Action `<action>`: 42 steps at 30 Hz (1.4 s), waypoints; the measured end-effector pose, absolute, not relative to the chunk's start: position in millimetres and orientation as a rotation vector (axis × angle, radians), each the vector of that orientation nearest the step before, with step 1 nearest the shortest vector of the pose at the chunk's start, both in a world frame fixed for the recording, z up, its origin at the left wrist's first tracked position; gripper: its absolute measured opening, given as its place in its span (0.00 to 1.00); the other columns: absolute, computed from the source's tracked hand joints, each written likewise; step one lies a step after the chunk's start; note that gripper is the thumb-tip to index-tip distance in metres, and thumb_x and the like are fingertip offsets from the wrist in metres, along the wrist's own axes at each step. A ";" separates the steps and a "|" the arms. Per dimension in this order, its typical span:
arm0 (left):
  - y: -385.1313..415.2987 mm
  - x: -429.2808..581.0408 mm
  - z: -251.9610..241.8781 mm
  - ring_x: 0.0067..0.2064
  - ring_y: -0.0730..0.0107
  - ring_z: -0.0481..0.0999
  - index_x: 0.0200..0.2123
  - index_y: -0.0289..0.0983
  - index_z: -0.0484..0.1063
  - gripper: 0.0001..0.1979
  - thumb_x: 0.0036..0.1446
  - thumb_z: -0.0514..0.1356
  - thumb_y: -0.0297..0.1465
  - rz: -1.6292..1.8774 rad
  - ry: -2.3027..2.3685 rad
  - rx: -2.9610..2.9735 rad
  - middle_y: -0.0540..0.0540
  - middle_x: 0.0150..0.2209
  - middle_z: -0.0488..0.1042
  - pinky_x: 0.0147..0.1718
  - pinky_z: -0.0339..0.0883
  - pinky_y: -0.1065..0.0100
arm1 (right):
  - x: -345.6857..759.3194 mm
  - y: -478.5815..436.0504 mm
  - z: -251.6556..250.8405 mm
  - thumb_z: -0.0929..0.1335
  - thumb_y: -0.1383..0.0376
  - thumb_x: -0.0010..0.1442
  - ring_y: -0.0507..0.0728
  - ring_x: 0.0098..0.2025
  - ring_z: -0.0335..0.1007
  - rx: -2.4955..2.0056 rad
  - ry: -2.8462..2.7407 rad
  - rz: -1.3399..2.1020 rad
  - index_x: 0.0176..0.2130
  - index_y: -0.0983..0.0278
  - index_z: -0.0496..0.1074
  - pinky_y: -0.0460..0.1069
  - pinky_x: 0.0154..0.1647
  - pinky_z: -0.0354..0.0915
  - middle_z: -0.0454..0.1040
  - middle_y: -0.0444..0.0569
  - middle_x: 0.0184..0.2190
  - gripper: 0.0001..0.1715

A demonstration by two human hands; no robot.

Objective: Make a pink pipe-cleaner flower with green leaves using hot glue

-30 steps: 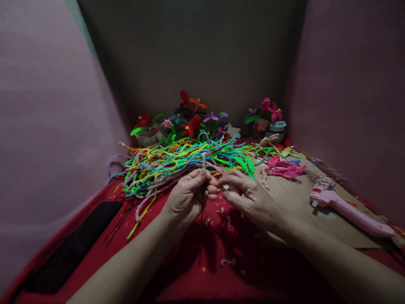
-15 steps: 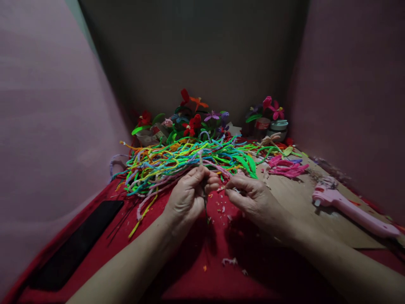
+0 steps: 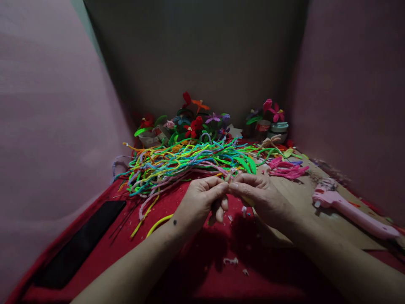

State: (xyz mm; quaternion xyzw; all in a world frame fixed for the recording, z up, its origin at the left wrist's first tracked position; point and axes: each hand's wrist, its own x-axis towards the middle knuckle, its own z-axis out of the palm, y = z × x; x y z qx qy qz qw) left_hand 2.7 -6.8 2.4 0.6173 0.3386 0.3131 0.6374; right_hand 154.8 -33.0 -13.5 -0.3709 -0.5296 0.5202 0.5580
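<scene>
My left hand point(image 3: 205, 196) and my right hand point(image 3: 256, 192) meet at the fingertips over the red cloth, both closed in a pinch. A pale yellowish tip point(image 3: 228, 177) shows between the fingers. A yellow pipe cleaner point(image 3: 159, 222) curves out from behind my left wrist, and bits of yellow also show below both hands, so it appears to run through them. Most of what I pinch is covered by my fingers. Just beyond lies a heap of many-coloured pipe cleaners point(image 3: 180, 162).
Pipe-cleaner flowers point(image 3: 193, 126) stand at the back beside a lidded jar point(image 3: 279, 128). To the right, a pink glue gun point(image 3: 351, 209) rests on cardboard point(image 3: 294, 207) near pink pipe-cleaner pieces point(image 3: 289, 169). A black phone-like slab point(image 3: 80, 242) lies left. Fluff scraps point(image 3: 230, 261) dot the cloth.
My left hand has moved right until its fingertips meet those of my right hand. The upright pale strand and dark stem in it no longer show. A yellow pipe cleaner now shows by my left wrist.
</scene>
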 end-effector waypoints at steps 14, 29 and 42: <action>-7.9 4.3 5.0 0.11 0.84 0.58 0.24 0.35 0.65 0.12 0.54 0.55 0.36 0.643 0.806 1.432 0.53 0.17 0.68 0.10 0.48 0.79 | 154.7 -32.5 -14.6 0.68 0.59 0.52 0.49 0.26 0.57 -0.920 -1.255 1.152 0.24 0.66 0.69 0.47 0.31 0.56 0.64 0.41 0.21 0.12; -15.5 9.4 3.6 0.14 0.86 0.52 0.22 0.34 0.64 0.13 0.54 0.55 0.36 0.681 0.813 1.430 0.55 0.16 0.62 0.13 0.45 0.79 | 154.4 -32.9 -19.6 0.70 0.64 0.49 0.51 0.33 0.62 -0.783 -1.090 1.307 0.27 0.64 0.75 0.48 0.36 0.58 0.70 0.45 0.28 0.05; -18.6 10.0 -4.2 0.17 0.83 0.56 0.23 0.35 0.66 0.12 0.54 0.55 0.36 0.806 0.931 1.693 0.54 0.18 0.62 0.16 0.49 0.77 | 151.5 -33.1 -23.0 0.69 0.59 0.49 0.53 0.34 0.64 -0.904 -1.120 1.160 0.26 0.62 0.76 0.52 0.40 0.58 0.72 0.45 0.28 0.09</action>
